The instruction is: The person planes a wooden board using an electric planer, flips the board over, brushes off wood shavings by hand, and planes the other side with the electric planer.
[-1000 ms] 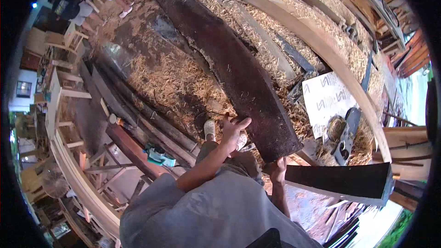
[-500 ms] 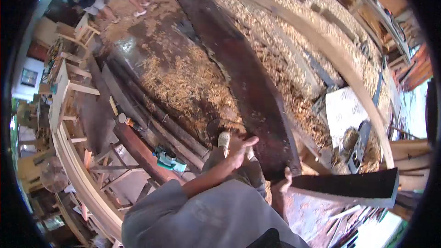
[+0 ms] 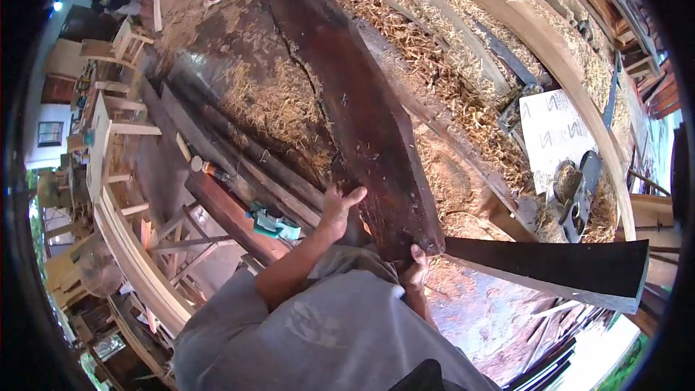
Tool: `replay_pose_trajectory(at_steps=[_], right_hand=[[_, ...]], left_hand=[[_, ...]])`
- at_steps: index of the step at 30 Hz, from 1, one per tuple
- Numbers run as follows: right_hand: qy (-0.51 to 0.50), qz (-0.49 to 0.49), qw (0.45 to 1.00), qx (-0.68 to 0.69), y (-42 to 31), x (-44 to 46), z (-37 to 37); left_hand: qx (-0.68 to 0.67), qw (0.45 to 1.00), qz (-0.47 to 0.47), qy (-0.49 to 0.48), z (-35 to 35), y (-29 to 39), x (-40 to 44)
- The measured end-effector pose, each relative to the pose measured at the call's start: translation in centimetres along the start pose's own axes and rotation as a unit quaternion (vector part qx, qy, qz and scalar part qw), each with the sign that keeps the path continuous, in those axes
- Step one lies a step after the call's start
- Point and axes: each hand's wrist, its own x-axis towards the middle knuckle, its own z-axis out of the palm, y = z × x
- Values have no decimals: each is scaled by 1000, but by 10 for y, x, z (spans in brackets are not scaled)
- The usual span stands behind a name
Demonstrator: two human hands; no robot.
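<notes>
A long, dark reddish-brown wooden plank (image 3: 362,116) with a rough left edge runs from my body up to the top of the view. My left hand (image 3: 337,216) grips its left edge close to the near end, thumb lying over the top and fingers hidden underneath. At the near end, my right hand (image 3: 414,269) holds the plank from below with its thumb up against the end; the other fingers are mostly out of sight. Just right of that end lies a dark, flared board (image 3: 557,268) with a pale edge.
Wood shavings (image 3: 456,94) cover much of the right side. A paper sheet (image 3: 554,137) lies near a metal tool (image 3: 577,206) and a long curved timber (image 3: 565,72). Dark beams (image 3: 217,141), a hammer (image 3: 206,167) and a teal tool (image 3: 274,223) are on the left. Two people stand at the upper left.
The plank's near end and both hands have shifted left and up in the view, and the surroundings have shifted too. Both hands keep hold of the plank.
</notes>
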Motion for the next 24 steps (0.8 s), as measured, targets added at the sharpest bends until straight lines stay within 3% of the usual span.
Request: replay_pose_trajectory(at_steps=[2,6,8,10,12,14,18,19,21,22,24], right_hand=[[-9,-19,999,-35,-6,2,-4],[-5,25,999,-39,-54,5,-22],[-14,40,999,-19,-89,4,-37],[-40,68,995,-68,-135,-6,-36],[-76,60,993,-62,-150,-7,-38],[-4,86,996,-31,-145,8,-48],[65,55,994,-75,-137,8,-48],[60,53,994,-78,-128,11,-58],[193,11,979,-62,-122,19,-44],[165,3,986,-28,-127,10,-23],[233,-61,965,-103,-113,21,-45]], left_hand=[[13,997,-76,26,13,14,-11],[13,999,9,36,35,-29,-3],[16,999,-33,27,64,-37,-15],[-10,999,-11,37,106,-29,-37],[-28,990,-11,137,128,-45,-53],[-70,995,8,73,123,-60,-32],[-78,992,-54,82,103,-46,-32],[-82,992,-49,81,103,-46,-32],[-104,987,-6,122,103,-41,-28],[-111,986,-1,121,102,-37,-24],[-79,987,-83,114,100,-29,-20]])
